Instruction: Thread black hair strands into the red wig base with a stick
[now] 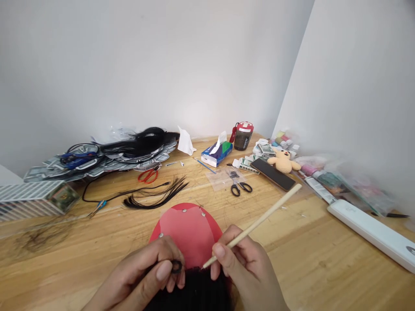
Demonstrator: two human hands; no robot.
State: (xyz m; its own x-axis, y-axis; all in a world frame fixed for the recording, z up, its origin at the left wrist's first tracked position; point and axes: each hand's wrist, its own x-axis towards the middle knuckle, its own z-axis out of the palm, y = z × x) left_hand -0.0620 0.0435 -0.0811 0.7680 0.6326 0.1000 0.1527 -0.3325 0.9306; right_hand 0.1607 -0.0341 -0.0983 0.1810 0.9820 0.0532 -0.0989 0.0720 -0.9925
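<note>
A red rounded form [191, 235] with several round metallic studs near its rim stands in front of me, and black hair [194, 291] covers its near part. My left hand [147, 268], at the form's left side, is closed in a pinch on a small dark loop of hair [176, 266]. From the right, my right hand [243, 263] grips a pale wooden stick [259, 221] like a pen. The stick's lower tip meets the top edge of the black hair. Whether a fine hook sits at that tip is too small to tell.
Behind the form lie a loose black hair bundle [157, 196], red-handled scissors [148, 176], black scissors [240, 188] and a phone [274, 174]. A tissue pack [216, 154] and a cup [244, 137] stand farther back. A white device [369, 231] lies right; a striped box [32, 201] left.
</note>
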